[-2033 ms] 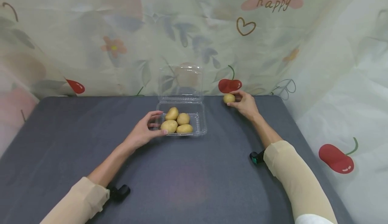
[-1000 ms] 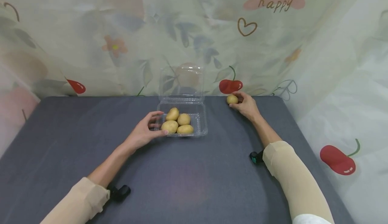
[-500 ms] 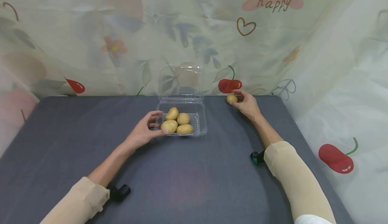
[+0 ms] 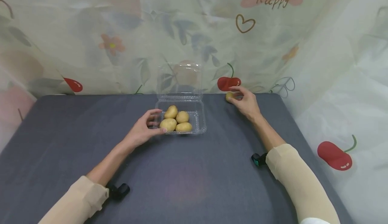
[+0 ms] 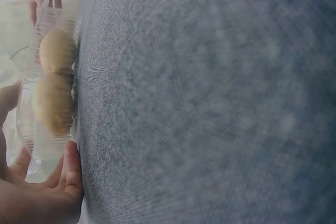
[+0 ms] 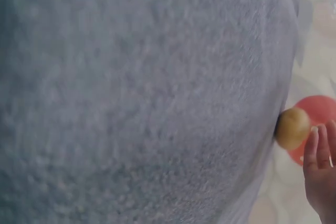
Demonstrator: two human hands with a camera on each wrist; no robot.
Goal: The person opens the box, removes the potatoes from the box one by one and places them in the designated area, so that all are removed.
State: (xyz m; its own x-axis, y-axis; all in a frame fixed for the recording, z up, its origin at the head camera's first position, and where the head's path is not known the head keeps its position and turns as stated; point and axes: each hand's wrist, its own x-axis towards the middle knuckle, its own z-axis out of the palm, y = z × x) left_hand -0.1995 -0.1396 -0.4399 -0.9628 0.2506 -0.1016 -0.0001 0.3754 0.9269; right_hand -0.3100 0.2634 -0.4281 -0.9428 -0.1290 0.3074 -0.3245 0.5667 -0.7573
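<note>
A clear plastic clamshell container (image 4: pixel 198 116) stands with its lid up at the back middle of the table, several yellow potatoes (image 4: pixel 183 117) inside its left part. My left hand (image 4: pixel 142 128) holds the container's left end, thumb at the front corner and fingers round the far side. In the left wrist view, two potatoes (image 5: pixel 55 100) show through the clear wall. At the table's back edge, right of the container, sits a single small potato (image 6: pixel 292 128). My right hand (image 4: pixel 247 104) is spread beside it, thumb overlapping it and the other fingers above, fairly straight in the right wrist view.
A dark grey cloth covers the table (image 4: pixel 188 177). Right behind its back edge hangs a pale printed curtain (image 4: pixel 127 25), with another white one (image 4: pixel 348 92) along the right side. The raised lid (image 4: pixel 179 79) stands close in front of the back curtain.
The fingers of my right hand have loosened and lifted a little from the single potato, which now sits partly behind the thumb. My left hand and the container stay put.
</note>
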